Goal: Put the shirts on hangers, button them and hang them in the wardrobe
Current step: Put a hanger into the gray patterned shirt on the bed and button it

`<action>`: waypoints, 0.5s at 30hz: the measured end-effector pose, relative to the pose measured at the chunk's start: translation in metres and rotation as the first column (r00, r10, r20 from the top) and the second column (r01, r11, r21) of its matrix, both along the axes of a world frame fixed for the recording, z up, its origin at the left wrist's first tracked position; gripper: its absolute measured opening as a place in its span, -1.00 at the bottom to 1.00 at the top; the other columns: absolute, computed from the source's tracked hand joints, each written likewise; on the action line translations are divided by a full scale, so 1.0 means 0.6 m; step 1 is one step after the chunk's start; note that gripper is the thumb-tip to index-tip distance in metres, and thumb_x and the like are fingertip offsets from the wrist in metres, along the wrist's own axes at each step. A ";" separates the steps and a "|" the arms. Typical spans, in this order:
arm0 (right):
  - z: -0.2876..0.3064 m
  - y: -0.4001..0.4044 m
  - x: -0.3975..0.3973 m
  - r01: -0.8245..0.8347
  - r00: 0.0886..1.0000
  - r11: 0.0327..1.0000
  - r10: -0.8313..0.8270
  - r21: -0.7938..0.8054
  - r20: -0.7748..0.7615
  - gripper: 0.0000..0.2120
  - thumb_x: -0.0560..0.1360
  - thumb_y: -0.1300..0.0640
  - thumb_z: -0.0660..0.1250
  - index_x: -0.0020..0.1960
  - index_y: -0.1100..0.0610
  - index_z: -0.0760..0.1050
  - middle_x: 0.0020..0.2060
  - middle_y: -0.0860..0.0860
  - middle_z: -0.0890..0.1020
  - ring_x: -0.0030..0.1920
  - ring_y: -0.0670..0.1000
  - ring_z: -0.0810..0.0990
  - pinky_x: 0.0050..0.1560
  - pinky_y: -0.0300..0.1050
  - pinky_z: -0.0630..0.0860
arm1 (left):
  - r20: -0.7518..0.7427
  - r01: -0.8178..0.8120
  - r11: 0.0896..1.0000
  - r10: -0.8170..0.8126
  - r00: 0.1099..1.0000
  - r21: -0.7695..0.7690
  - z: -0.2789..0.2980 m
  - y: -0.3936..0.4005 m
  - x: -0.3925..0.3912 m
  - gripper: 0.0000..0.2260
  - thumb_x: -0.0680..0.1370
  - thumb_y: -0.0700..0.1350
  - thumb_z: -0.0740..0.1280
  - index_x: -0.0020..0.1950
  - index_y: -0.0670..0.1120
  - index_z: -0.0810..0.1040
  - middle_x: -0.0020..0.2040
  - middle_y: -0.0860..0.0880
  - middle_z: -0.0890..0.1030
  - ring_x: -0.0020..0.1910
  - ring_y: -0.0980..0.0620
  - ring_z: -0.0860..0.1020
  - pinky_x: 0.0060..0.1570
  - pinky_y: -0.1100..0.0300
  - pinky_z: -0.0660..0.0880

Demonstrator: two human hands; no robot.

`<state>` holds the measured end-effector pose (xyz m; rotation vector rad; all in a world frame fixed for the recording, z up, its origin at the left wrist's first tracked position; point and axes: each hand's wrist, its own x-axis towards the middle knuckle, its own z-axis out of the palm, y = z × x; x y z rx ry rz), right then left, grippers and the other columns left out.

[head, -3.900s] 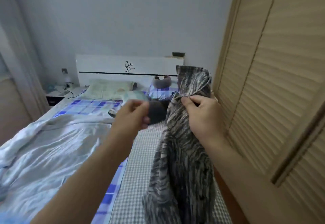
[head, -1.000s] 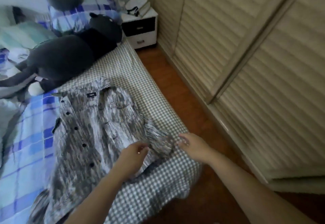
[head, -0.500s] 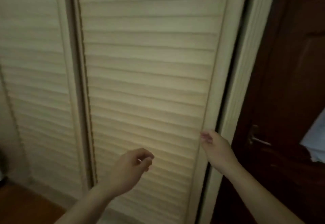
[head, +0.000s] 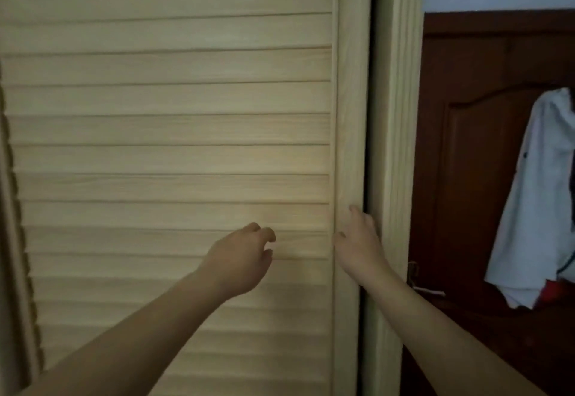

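My right hand (head: 357, 240) hooks its fingers round the right edge of the pale louvred wooden wardrobe door (head: 174, 134); my left hand (head: 239, 255), loosely curled and empty, hovers beside it. No shirts in view.

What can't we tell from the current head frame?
- Wardrobe interior: hidden behind the closed slatted door; hangers and rail unseen.
- Right hand: its fingertips go round the door's right edge, so the grip is unclear.
- Left hand: fingers curled near the slats; contact cannot be told.
- Shirt for the task: out of frame.
- White garment on the brown door: cut off by the right edge.
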<state>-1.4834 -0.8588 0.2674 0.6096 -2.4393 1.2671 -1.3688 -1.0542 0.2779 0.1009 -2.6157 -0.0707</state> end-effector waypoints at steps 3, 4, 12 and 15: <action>-0.007 -0.035 -0.005 0.211 0.973 0.971 -0.220 -0.113 -0.070 -0.31 0.60 0.18 0.23 0.64 0.10 -0.02 0.58 0.08 0.08 0.52 0.15 0.18 0.49 0.02 0.20 | -0.065 0.041 0.998 -0.037 0.997 0.048 0.008 -0.064 -0.014 -0.74 0.65 0.01 0.24 0.33 0.09 0.52 0.22 0.08 0.53 0.10 0.01 0.60 0.09 0.06 0.53; -0.016 -0.044 -0.008 0.240 0.966 0.966 -0.247 -0.098 -0.074 -0.29 0.60 0.17 0.25 0.64 0.10 -0.03 0.59 0.08 0.04 0.54 0.16 0.12 0.51 0.05 0.17 | -0.078 0.053 0.998 -0.049 0.996 0.046 0.009 -0.081 -0.020 -0.74 0.64 0.01 0.24 0.32 0.08 0.53 0.21 0.08 0.53 0.08 0.02 0.60 0.08 0.06 0.54; 0.007 -0.053 -0.008 0.280 0.951 0.939 -0.299 -0.201 -0.074 -0.50 0.57 0.23 0.26 0.49 0.07 0.36 0.26 0.00 0.58 0.08 -0.05 0.51 0.10 -0.11 0.48 | -0.236 0.223 0.973 -0.204 0.950 0.058 0.024 -0.123 -0.078 -0.76 0.62 -0.04 0.27 0.27 0.07 0.56 0.17 0.10 0.55 0.06 0.03 0.60 0.05 0.04 0.56; 0.011 -0.056 -0.012 0.185 0.974 0.957 -0.208 -0.223 -0.087 -0.56 0.58 0.25 0.26 0.43 -0.01 0.45 0.20 -0.11 0.62 0.08 -0.11 0.58 0.13 -0.10 0.57 | -0.284 0.270 0.962 -0.252 0.925 0.027 0.045 -0.105 -0.105 -0.71 0.59 -0.14 0.27 0.30 0.03 0.56 0.20 0.07 0.53 0.11 0.00 0.59 0.08 0.03 0.55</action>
